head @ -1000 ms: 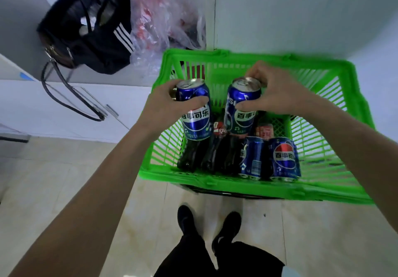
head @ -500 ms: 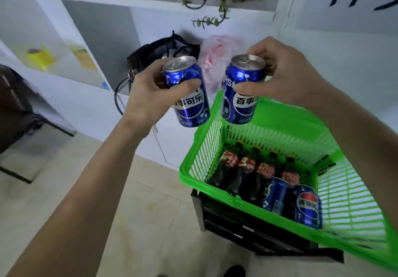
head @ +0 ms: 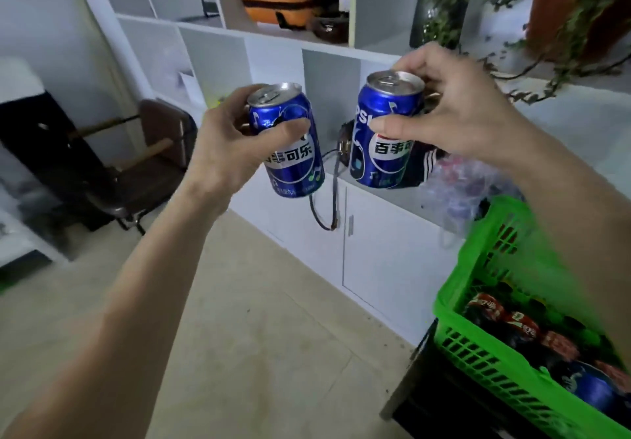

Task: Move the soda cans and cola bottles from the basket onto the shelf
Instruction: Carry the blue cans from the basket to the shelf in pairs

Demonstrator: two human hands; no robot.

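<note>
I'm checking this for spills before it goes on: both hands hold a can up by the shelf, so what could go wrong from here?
The right hand pinches its can near the rim with fingertips only, so it might slip. The left hand wraps its can more securely. The shelf compartments ahead look narrow; setting both down together could knock a divider.

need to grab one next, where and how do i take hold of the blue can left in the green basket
Take the blue can round its cylindrical side wall, coming from above through the green basket's open top. It lies on its side at the near end of the cola bottles, so the curved wall faces up, probably leaving its ends hard to reach.
</note>
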